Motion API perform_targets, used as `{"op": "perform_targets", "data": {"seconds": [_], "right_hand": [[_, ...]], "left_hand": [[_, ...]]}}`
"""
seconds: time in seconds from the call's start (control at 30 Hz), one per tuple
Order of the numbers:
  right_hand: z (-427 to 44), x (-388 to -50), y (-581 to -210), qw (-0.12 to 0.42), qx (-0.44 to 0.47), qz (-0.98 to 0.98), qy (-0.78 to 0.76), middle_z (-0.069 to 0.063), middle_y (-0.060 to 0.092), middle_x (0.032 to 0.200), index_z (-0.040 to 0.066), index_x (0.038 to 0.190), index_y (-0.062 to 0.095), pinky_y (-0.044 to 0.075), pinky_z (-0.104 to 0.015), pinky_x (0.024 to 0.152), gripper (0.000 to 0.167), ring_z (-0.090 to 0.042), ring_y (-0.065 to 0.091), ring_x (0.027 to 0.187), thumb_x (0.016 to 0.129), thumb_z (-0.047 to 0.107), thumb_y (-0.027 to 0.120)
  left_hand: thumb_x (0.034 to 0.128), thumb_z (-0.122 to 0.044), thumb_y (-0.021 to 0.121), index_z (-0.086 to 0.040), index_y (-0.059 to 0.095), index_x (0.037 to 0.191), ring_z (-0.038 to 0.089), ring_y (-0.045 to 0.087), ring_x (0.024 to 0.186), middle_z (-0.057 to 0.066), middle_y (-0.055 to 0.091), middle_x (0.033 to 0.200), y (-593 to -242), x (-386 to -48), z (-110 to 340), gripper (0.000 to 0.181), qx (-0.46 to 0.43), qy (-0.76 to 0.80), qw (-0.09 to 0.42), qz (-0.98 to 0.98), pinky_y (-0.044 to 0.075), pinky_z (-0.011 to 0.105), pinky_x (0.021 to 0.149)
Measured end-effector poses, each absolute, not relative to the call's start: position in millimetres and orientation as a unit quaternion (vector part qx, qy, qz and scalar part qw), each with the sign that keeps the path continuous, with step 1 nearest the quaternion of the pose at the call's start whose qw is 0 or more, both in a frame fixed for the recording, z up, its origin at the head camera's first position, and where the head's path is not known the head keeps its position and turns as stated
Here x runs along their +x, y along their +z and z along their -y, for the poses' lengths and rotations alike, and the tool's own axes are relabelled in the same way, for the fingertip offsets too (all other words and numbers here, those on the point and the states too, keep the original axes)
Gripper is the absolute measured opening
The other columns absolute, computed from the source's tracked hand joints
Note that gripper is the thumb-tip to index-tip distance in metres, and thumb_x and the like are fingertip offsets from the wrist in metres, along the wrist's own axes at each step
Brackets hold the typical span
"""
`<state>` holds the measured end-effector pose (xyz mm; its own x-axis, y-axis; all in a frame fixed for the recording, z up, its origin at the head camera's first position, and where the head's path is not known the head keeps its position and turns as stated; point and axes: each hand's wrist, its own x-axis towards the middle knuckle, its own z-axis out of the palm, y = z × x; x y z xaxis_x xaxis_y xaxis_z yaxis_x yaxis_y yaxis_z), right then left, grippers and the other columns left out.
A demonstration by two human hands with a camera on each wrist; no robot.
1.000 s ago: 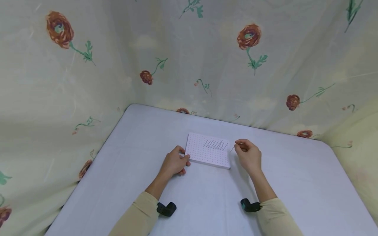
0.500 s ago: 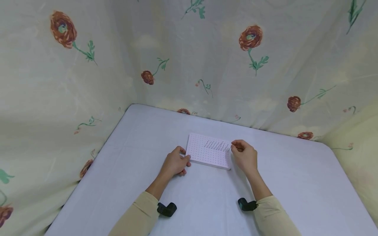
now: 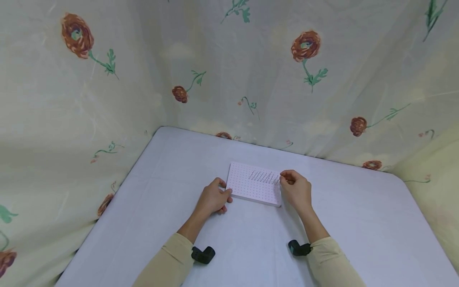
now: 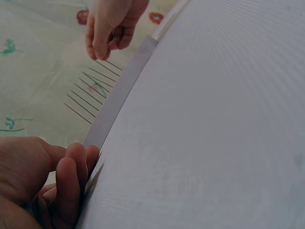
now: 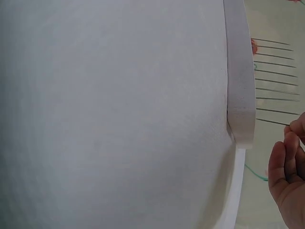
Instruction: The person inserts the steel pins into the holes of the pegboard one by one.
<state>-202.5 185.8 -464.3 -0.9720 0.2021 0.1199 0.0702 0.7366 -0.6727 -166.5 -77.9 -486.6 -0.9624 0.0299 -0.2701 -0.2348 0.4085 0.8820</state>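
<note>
A white board (image 3: 244, 187) dotted with rows of small holes lies on the table. Several thin dark needles (image 3: 261, 176) stand upright in a row across its far right part; the right wrist view shows them side by side above the board's edge. My left hand (image 3: 212, 198) grips the board's near left corner, thumb on top. At the right end of the row, my right hand (image 3: 298, 192) pinches the top of one needle (image 5: 272, 122) between thumb and fingertips. That needle's lower end meets the board, though how deep it sits cannot be seen.
A white cloth covers the table (image 3: 229, 247). Behind and at the sides hangs a flowered curtain (image 3: 215, 59). A small black camera is worn on each wrist.
My right hand has moved left with the needle, from beside the board to the right end of the row, and down slightly. The left hand stays on the corner.
</note>
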Motion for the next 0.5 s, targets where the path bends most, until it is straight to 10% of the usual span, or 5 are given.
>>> {"op": "perform_targets", "data": {"seconds": [0.5], "right_hand": [[-183.4, -202.7, -466.1, 0.076, -0.068, 0.932, 0.348, -0.012, 0.074, 0.106, 0.01, 0.111, 0.072, 0.048, -0.03, 0.08, 0.017, -0.026, 0.066, 0.096, 0.098, 0.017, 0.063]], "left_hand": [[0.1025, -0.021, 0.061, -0.007, 0.053, 0.122, 0.014, 0.058, 0.042, 0.003, 0.071, 0.073, -484.3, -164.8, 77.9, 0.025, -0.065, 0.542, 0.123, -0.828, 0.045, 0.021, 0.04]]}}
